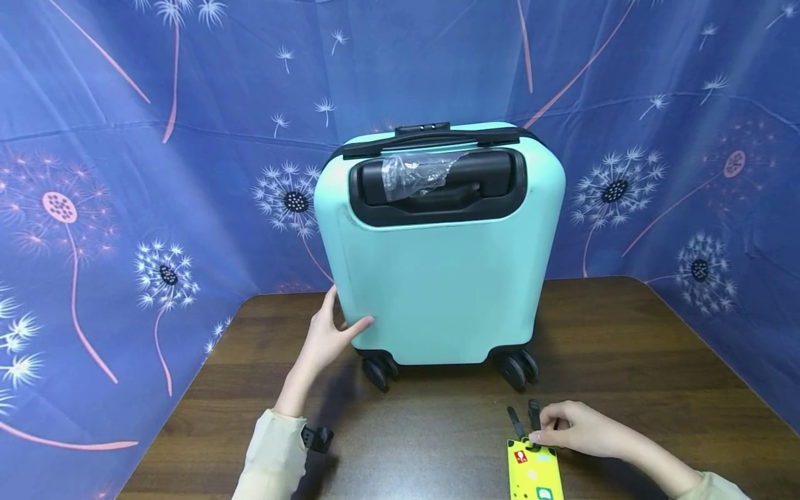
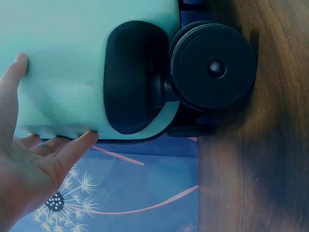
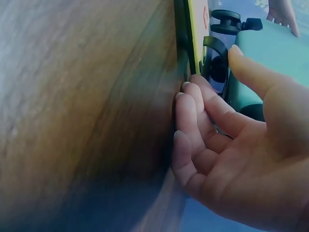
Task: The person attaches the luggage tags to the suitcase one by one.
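A mint-green suitcase (image 1: 437, 285) stands upright on its black wheels (image 1: 515, 368), its back face with the recessed black handle (image 1: 437, 184) toward me. My left hand (image 1: 331, 333) holds its lower left side, thumb on the face. In the left wrist view the fingers (image 2: 77, 150) of that hand bend around the side edge near a wheel (image 2: 215, 67). A yellow luggage tag (image 1: 534, 472) with a black strap (image 1: 534, 414) lies at the front right. My right hand (image 1: 578, 430) pinches it at the strap end, thumb over the strap loop (image 3: 217, 46).
The brown wooden table (image 1: 437, 430) carries everything. A blue dandelion-print cloth (image 1: 206, 139) hangs close behind the suitcase and along both sides. Crumpled clear plastic (image 1: 415, 173) wraps part of the suitcase handle. A black device (image 1: 317, 439) sits at my left wrist.
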Demonstrator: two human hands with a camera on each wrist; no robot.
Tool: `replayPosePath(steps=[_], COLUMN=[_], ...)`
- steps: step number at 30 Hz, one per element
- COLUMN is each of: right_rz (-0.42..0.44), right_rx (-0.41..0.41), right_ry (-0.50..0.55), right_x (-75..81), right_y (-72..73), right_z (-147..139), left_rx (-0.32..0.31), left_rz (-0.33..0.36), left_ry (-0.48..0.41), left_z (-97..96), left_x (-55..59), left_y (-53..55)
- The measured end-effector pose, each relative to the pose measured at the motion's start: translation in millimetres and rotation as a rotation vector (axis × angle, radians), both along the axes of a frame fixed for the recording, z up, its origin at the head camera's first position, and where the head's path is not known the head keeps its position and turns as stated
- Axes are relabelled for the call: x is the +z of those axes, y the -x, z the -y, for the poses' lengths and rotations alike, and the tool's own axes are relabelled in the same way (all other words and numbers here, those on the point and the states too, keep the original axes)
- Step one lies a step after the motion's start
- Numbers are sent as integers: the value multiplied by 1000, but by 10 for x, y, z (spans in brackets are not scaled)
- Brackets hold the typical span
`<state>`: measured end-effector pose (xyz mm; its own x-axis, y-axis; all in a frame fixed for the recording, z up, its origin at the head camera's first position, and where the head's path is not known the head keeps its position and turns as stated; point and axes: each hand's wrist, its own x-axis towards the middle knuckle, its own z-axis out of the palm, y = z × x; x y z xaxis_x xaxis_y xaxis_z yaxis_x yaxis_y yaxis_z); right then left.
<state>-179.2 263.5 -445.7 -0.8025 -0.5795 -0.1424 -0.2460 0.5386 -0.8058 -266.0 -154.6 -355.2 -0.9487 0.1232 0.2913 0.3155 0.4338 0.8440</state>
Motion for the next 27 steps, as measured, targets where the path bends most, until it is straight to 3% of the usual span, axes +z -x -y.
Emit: replayPosePath(steps=[6, 17, 27], right_rz=[79, 97, 128], right_rx=[10, 43, -5], right_ry=[32, 44, 62], right_x=[-16, -12, -18], right_y=[12, 2, -18], right_z=[18, 19, 51], left_rx=[-10, -21, -16], left_rz=[22, 24, 20], left_ry=[-3, -11, 2], left_z=[-50, -41, -40], left_x=[139, 128, 118], left_y=[-130, -123, -128])
